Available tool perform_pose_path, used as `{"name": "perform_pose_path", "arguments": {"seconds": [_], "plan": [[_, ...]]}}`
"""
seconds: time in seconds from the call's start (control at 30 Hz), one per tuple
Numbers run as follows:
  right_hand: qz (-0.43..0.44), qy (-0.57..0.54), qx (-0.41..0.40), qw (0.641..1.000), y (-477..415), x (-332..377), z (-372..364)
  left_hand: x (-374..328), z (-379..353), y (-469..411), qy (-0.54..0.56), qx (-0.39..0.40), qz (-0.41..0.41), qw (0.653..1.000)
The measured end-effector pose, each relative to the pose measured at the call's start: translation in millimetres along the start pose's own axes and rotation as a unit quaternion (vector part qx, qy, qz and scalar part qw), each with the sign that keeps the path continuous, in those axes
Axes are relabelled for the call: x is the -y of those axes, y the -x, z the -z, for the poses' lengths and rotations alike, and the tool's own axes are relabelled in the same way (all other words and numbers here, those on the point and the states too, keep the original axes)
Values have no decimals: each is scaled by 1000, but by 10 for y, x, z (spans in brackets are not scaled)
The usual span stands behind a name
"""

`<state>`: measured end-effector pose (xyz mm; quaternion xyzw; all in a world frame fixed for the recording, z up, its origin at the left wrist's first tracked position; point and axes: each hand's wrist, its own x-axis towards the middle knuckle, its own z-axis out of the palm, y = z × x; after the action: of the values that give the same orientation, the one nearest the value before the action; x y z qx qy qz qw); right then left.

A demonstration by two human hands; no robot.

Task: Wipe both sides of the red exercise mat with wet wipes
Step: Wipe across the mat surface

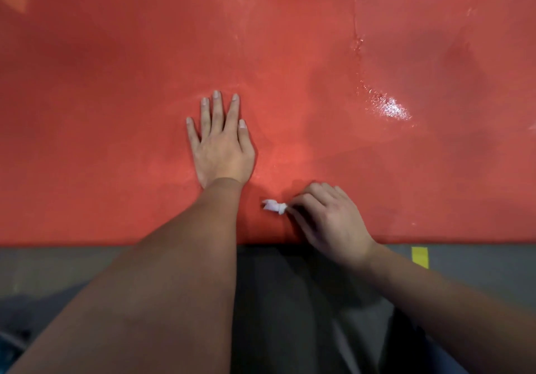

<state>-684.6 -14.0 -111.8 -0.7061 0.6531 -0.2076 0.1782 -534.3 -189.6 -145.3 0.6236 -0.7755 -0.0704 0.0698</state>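
One red mat [116, 112] fills the view from nine o'clock over twelve to three. It lies flat, and its near edge runs straight across just below the middle. Beyond that edge, at six o'clock, is a strip of grey floor [58, 263]. The left hand [220, 150] lies palm down on the mat just at ten o'clock of the centre, its fingers straight and slightly spread and the thumb out to the side. The right hand [327, 217] sits at four o'clock of the centre, near the mat's edge, with its fingers curled. A shiny wet patch [388, 106] shows on the mat at two o'clock. A short piece of yellow tape [420, 257] is stuck on the floor at four o'clock, just beside the mat's edge. A small crumpled white wipe [274, 206] is pinched in the right fingertips, sticks out toward nine o'clock and touches the mat.
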Motion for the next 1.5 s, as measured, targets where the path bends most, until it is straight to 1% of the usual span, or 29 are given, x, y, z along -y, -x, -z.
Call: {"name": "perform_pose_path", "arguments": {"seconds": [0.07,0.17,0.27,0.3,0.33,0.43,0.47,0.5,0.57,0.6,0.63,0.67,0.77,0.8,0.87,0.97,1.03,1.1,1.17,1.23,1.3,1.33,1.47,1.5], "plan": [[7,2,7,1000,133,24,-8,-3,6,3,-1,3,1,1000],[77,17,28,996,299,-72,35,-7,5,3,1,2,3,1000],[150,16,68,986,147,-288,147,-7,-7,12,2,-6,2,1000],[158,17,69,985,46,-341,149,-8,-11,17,0,-10,2,1000],[141,20,59,988,-81,-396,138,-8,-17,21,0,-12,1,1000],[12,26,-22,999,-533,-563,138,-17,-31,22,5,-21,3,1000],[-3,19,-30,999,-615,-598,150,-18,-29,24,6,-24,3,1000],[13,9,-20,1000,-647,-611,158,-16,-28,23,6,-27,3,1000],[93,-22,37,995,-582,-536,200,-25,-20,13,5,-28,5,1000],[131,-27,62,989,-534,-496,217,-28,-15,11,4,-27,5,1000],[150,-14,68,986,-559,-520,222,-29,-12,15,0,-24,4,1000],[148,11,53,988,-671,-583,212,-32,-10,23,-6,-20,2,1000],[38,41,-48,997,-1332,-834,175,-35,9,16,-18,-14,2,1000],[16,47,-70,996,-1518,-930,192,-37,15,13,-19,-14,2,1000],[5,64,-97,993,-1675,-1011,187,-50,21,-6,-16,-13,5,1000],[9,86,-105,991,-1630,-946,197,-78,71,-13,-32,-23,10,999],[-4,95,-93,991,-1632,-916,206,-118,139,-147,-45,-58,13,997],[-7,93,-93,991,-1666,-943,202,-201,179,-466,-30,-99,35,994],[2,77,-99,992,-1652,-966,195,-346,183,-817,6,-117,55,992],[8,59,-109,992,-1633,-975,194,-499,93,-1073,35,-98,55,993],[2,29,-121,992,-1641,-1011,182,-550,-60,-1149,20,-55,49,997],[-2,13,-127,992,-1651,-1041,170,-542,-129,-1159,10,-45,50,998],[-14,-40,-126,991,-1703,-1072,151,-516,-197,-1189,-7,-34,51,998],[-29,-47,-126,991,-1776,-1077,177,-520,-200,-1195,-10,-33,49,998]]}}
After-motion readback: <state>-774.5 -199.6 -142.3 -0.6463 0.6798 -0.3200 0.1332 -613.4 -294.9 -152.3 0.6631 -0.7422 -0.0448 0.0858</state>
